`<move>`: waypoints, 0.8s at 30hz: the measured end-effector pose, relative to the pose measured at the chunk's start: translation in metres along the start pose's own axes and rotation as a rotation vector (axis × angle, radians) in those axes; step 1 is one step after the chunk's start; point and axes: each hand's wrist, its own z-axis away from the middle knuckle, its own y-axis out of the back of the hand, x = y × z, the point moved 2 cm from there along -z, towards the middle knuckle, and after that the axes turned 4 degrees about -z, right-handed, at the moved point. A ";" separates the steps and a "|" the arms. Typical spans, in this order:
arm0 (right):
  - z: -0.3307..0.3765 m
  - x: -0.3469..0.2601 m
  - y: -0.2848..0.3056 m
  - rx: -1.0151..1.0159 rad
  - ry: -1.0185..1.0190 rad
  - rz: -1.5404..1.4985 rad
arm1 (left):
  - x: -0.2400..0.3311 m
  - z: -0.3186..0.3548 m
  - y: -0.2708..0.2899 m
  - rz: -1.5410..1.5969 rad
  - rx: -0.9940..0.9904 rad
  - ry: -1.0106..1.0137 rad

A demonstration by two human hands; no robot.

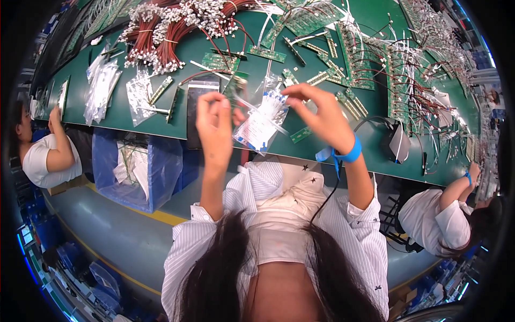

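Observation:
My left hand is raised over the table's front edge, its fingers curled around the lower end of a small green circuit board, blurred by motion. A white strip slants from beside that board across a clear plastic bag. White strips fill the bag, which bears a printed label and lies between my hands. My right hand hovers at the bag's right side, thumb and forefinger bent together near the strip ends. Whatever those fingertips pinch is too small to make out. A blue wrist strap circles my right wrist.
Bundles of red-brown wires with white connectors lie at the back left. Wired circuit boards crowd the right side. A black box stands near the front edge. A blue-lined bin sits below left. Co-workers sit on both sides.

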 end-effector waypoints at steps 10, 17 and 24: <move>0.024 -0.003 -0.005 -0.023 -0.139 0.074 | -0.009 -0.003 -0.014 -0.794 0.195 -0.205; 0.053 -0.001 -0.007 0.049 -0.104 0.116 | -0.015 -0.018 -0.022 -1.247 0.300 -0.400; 0.081 0.002 0.021 0.094 -0.221 0.199 | -0.014 -0.028 -0.003 -1.345 0.278 -0.432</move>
